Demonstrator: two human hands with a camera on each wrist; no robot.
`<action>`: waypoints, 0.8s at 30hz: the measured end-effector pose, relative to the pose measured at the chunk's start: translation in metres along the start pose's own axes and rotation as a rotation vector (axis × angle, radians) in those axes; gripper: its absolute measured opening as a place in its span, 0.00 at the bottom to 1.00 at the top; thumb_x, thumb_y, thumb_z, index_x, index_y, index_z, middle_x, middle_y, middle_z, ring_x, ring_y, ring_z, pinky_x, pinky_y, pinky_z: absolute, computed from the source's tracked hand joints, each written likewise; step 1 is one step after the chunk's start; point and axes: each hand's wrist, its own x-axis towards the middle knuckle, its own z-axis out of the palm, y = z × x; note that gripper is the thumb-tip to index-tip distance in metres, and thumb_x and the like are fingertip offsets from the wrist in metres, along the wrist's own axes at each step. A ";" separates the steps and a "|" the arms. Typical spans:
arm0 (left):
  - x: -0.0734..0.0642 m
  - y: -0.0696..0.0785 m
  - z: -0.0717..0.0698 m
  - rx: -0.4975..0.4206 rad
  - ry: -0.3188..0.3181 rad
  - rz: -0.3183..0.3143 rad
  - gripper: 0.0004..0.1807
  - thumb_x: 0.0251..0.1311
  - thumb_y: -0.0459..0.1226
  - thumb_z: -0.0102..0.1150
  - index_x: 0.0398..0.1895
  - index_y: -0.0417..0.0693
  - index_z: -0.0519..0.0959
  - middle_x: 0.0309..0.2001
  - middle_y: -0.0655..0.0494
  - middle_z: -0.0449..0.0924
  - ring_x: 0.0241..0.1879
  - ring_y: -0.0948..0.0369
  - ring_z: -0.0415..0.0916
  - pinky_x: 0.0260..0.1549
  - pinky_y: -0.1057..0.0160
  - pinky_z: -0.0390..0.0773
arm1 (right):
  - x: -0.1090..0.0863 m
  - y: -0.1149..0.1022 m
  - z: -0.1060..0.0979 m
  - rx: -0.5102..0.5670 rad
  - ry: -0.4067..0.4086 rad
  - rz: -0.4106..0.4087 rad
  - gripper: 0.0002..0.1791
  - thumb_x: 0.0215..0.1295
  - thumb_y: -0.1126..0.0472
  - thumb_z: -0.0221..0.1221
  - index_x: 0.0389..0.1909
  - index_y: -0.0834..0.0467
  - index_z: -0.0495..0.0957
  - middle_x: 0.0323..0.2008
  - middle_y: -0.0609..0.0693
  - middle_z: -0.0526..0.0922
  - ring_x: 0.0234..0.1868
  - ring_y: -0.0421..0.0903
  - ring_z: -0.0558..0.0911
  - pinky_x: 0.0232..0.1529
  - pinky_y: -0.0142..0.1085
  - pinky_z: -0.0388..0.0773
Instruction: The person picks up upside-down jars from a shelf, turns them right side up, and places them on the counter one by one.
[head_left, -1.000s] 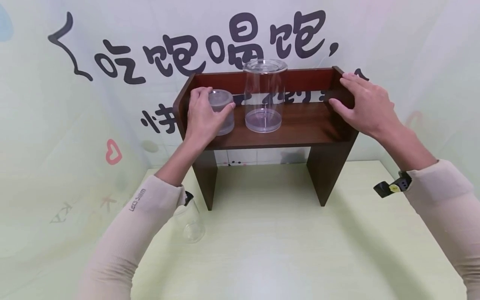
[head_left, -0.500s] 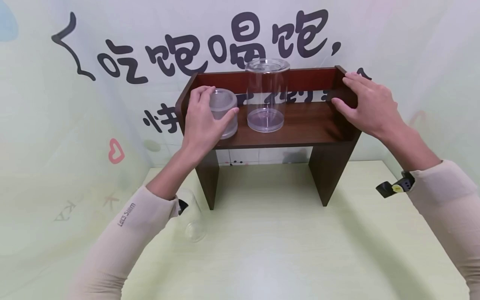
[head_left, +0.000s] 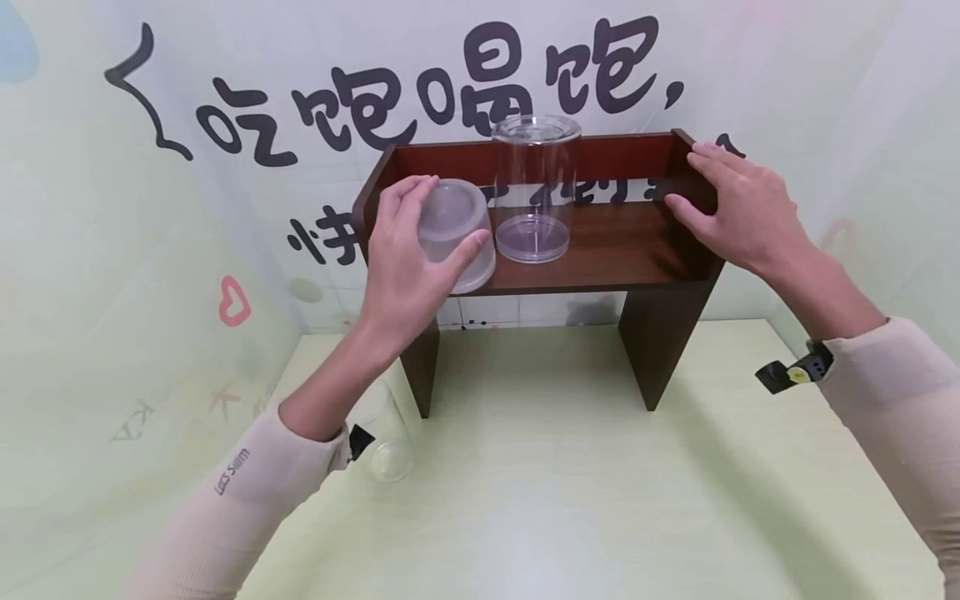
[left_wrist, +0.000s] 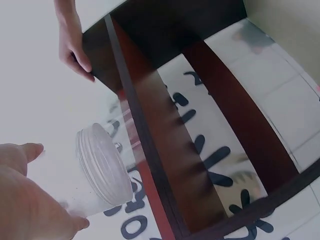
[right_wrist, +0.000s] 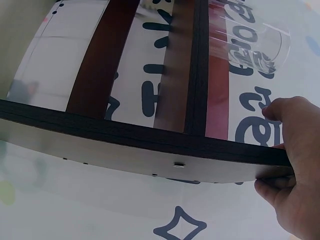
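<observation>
My left hand (head_left: 405, 258) grips a short frosted plastic jar (head_left: 453, 217) between thumb and fingers. The jar tilts and overlaps the front edge of a dark brown wooden desk shelf (head_left: 615, 258). In the left wrist view the same jar (left_wrist: 105, 165) shows its ribbed end, apart from the shelf board. To its right on the shelf stands a tall clear jar (head_left: 532, 242). My right hand (head_left: 750, 208) holds the top of the shelf's right side panel. The right wrist view shows its thumb inside and its fingers outside that panel (right_wrist: 140, 142).
Another clear jar (head_left: 392, 460) is on the pale table (head_left: 525, 500), near the shelf's left leg and partly behind my left wrist. A printed wall sheet (head_left: 247, 50) hangs behind the shelf.
My left hand has brought the short jar forward and to the right, away from the shelf's left panel, and tilted it. The right hand keeps its hold on the panel.
</observation>
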 end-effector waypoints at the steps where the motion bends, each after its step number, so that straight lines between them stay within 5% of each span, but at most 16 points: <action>1: -0.003 0.002 0.000 -0.012 0.005 0.006 0.41 0.60 0.44 0.78 0.73 0.36 0.73 0.70 0.44 0.69 0.64 0.50 0.71 0.61 0.51 0.80 | 0.000 0.000 0.000 0.000 -0.002 0.000 0.34 0.74 0.54 0.63 0.73 0.70 0.71 0.74 0.67 0.70 0.75 0.66 0.70 0.74 0.63 0.65; 10: -0.030 0.015 0.005 -0.107 0.014 0.065 0.39 0.60 0.42 0.77 0.72 0.36 0.74 0.68 0.44 0.71 0.63 0.52 0.72 0.57 0.52 0.80 | 0.000 0.000 0.000 0.013 -0.004 0.009 0.34 0.74 0.54 0.63 0.73 0.71 0.71 0.74 0.67 0.70 0.76 0.65 0.69 0.75 0.63 0.65; 18: -0.050 0.023 0.015 -0.184 -0.013 0.040 0.39 0.60 0.42 0.78 0.72 0.38 0.74 0.69 0.48 0.72 0.64 0.55 0.71 0.57 0.53 0.80 | -0.003 0.002 -0.002 0.045 -0.009 0.006 0.34 0.74 0.54 0.63 0.73 0.70 0.71 0.73 0.68 0.71 0.78 0.64 0.67 0.78 0.59 0.61; 24: -0.064 0.022 0.025 -0.236 -0.025 0.002 0.38 0.60 0.41 0.77 0.72 0.39 0.75 0.69 0.49 0.72 0.64 0.56 0.72 0.57 0.53 0.81 | -0.014 -0.007 -0.009 0.071 0.131 -0.094 0.33 0.69 0.55 0.66 0.70 0.70 0.75 0.70 0.67 0.76 0.80 0.60 0.64 0.81 0.52 0.60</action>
